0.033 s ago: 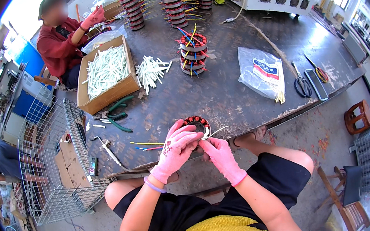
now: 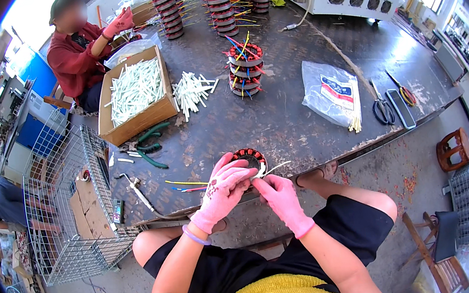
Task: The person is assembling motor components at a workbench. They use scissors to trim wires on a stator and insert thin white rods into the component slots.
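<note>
At the table's near edge lies a ring-shaped motor stator with red coil windings. My left hand, in a pink glove, is closed on its near left side, the fingers bent over the rim. A thin white cord comes out at the stator's near side, its loose end pointing right. My right hand, also gloved in pink, pinches the cord close to the ring; the fingertips are partly hidden. Yellow, blue and red lead wires stick out to the left from under my left hand.
Beyond stands a short stack of stators. Left are a cardboard box of white sleeves, green-handled pliers and a torch-like tool. Right are a plastic bag, scissors and a phone. A co-worker sits far left.
</note>
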Tool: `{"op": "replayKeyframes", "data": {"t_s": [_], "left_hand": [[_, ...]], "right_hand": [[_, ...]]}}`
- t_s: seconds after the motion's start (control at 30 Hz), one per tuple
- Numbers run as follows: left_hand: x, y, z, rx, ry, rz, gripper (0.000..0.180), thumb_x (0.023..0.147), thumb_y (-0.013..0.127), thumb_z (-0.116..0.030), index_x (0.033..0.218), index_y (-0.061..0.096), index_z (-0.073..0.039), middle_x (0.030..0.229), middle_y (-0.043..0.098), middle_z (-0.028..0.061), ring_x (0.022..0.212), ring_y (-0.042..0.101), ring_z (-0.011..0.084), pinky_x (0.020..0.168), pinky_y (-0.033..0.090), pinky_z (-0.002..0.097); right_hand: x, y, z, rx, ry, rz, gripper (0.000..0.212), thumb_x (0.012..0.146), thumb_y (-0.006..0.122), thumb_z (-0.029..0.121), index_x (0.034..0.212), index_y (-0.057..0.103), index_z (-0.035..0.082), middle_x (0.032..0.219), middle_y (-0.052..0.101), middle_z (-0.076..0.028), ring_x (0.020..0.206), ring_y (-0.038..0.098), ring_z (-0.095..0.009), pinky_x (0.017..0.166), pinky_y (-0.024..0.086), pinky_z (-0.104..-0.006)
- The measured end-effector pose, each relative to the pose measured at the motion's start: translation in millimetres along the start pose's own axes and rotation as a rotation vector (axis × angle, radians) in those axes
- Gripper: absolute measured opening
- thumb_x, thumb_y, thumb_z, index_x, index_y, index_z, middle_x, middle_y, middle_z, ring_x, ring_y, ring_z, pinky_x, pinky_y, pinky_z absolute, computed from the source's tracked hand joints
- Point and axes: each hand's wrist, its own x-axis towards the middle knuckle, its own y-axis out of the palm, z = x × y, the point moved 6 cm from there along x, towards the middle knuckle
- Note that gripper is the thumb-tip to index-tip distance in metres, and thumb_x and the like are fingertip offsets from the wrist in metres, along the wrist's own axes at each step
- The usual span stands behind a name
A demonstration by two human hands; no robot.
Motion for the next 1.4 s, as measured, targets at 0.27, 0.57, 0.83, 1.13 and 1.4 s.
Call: {"op": "replayKeyframes", "data": {"t_s": [0.27, 0.57, 0.83, 1.13, 1.4], "left_hand": [[-1, -3, -1, -0.029, -0.060, -0.006, 0.023, 0.081, 0.070, -0.004, 0.104, 0.068, -0.006, 0.110, 0.070, 0.0086, 0.122, 0.059, 0.0297, 0.117, 0.032, 0.0501], [-3, 5, 6, -0.002, -0.063, -0.081, 0.015, 0.082, 0.069, -0.005, 0.097, 0.069, -0.009, 0.098, 0.070, 0.0052, 0.109, 0.064, 0.0233, 0.115, 0.035, 0.0491], [-5, 4, 3, 0.083, 0.115, 0.018, 0.037, 0.085, 0.070, -0.007, 0.121, 0.060, -0.006, 0.112, 0.068, 0.0098, 0.117, 0.060, 0.0318, 0.112, 0.038, 0.0518], [-7, 7, 10, 0.177, 0.090, 0.059, 0.033, 0.078, 0.073, -0.006, 0.110, 0.067, -0.011, 0.105, 0.068, 0.0083, 0.112, 0.063, 0.0276, 0.111, 0.040, 0.0510], [13, 9, -10, 0.157, 0.171, 0.082, 0.024, 0.072, 0.075, -0.008, 0.092, 0.062, -0.004, 0.097, 0.066, 0.0095, 0.109, 0.062, 0.0301, 0.113, 0.040, 0.0495]], "right_hand": [[-13, 6, 65, -0.604, -0.730, -0.149, 0.020, 0.085, 0.073, 0.009, 0.105, 0.068, 0.011, 0.096, 0.065, -0.010, 0.074, 0.066, -0.031, 0.066, 0.054, -0.0373], [-14, 2, 63, 0.014, -0.330, 0.069, 0.016, 0.097, 0.057, -0.001, 0.112, 0.063, 0.002, 0.094, 0.068, -0.002, 0.077, 0.060, -0.006, 0.067, 0.048, -0.0221], [-13, 3, 49, -0.427, -0.754, 0.035, 0.025, 0.091, 0.064, -0.001, 0.115, 0.064, 0.003, 0.104, 0.070, -0.010, 0.089, 0.070, -0.026, 0.079, 0.055, -0.0313], [-17, 11, 8, 0.061, -0.291, 0.091, 0.007, 0.101, 0.057, 0.011, 0.106, 0.060, 0.007, 0.088, 0.062, 0.002, 0.070, 0.054, -0.004, 0.062, 0.044, -0.0209], [34, 16, 44, -0.080, -0.336, -0.018, 0.011, 0.096, 0.056, 0.005, 0.104, 0.064, 0.004, 0.082, 0.067, -0.006, 0.075, 0.060, -0.012, 0.067, 0.051, -0.0310]]}}
